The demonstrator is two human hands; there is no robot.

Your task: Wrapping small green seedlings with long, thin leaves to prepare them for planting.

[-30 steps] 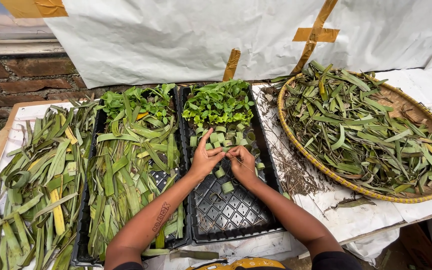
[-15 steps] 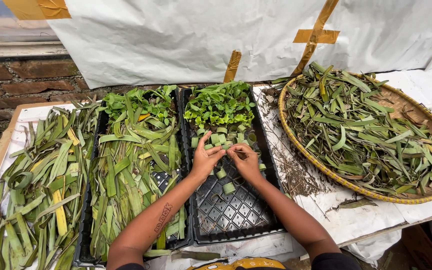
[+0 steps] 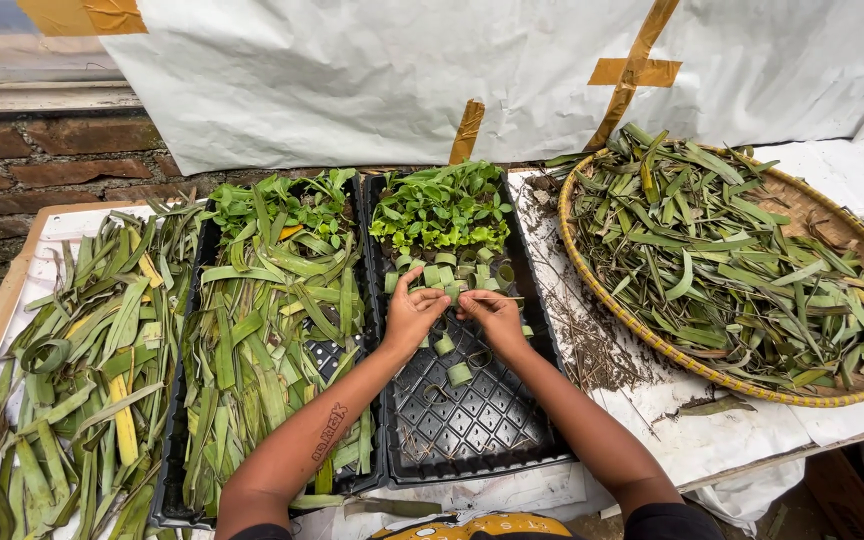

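Note:
My left hand [image 3: 410, 318] and my right hand [image 3: 493, 315] meet over a black plastic seedling tray [image 3: 472, 430], fingertips pinched together on a small rolled green leaf ring [image 3: 451, 296]. Several more leaf rings [image 3: 452, 273] stand in the tray's cells just beyond my fingers, and two loose ones [image 3: 459, 374] lie nearer me. Small green seedlings [image 3: 440, 208] fill the tray's far end. What exactly sits between the fingertips is partly hidden.
A second black tray [image 3: 177, 500] to the left is heaped with long green leaf strips [image 3: 272, 310]. More strips [image 3: 72, 380] lie on the white sheet at far left. A round woven basket [image 3: 652, 335] of leaves sits at right. A white tarp [image 3: 372, 70] hangs behind.
My hands have stayed together over the tray, shifting only slightly as the fingers work at the leaf ring.

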